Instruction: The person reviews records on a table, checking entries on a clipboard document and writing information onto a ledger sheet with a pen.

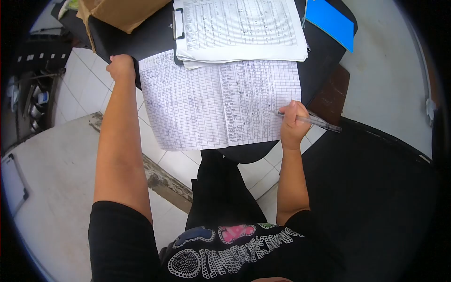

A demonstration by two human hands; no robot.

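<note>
My right hand (295, 123) is closed around a clear-barrelled pen (324, 123), its tip pointing left over the page. Beneath it lies an open ledger notebook (188, 113) with gridded pages, names and figures handwritten across both sides. The notebook's lower part overhangs the front of the black table (117, 35). A clipboard (178, 28) with a stack of filled-in table sheets (244, 28) covers the notebook's upper edge. My left hand (121, 68) is at the table's left edge, fingers curled and apparently gripping it; part of the grip is hidden.
A brown cardboard box (120, 14) stands at the table's back left. At the back right lies a blue folder or card (330, 22). A black surface (376, 183) fills the lower right. White floor tiles (84, 84) show below, and a pale worn surface (56, 188) is at left.
</note>
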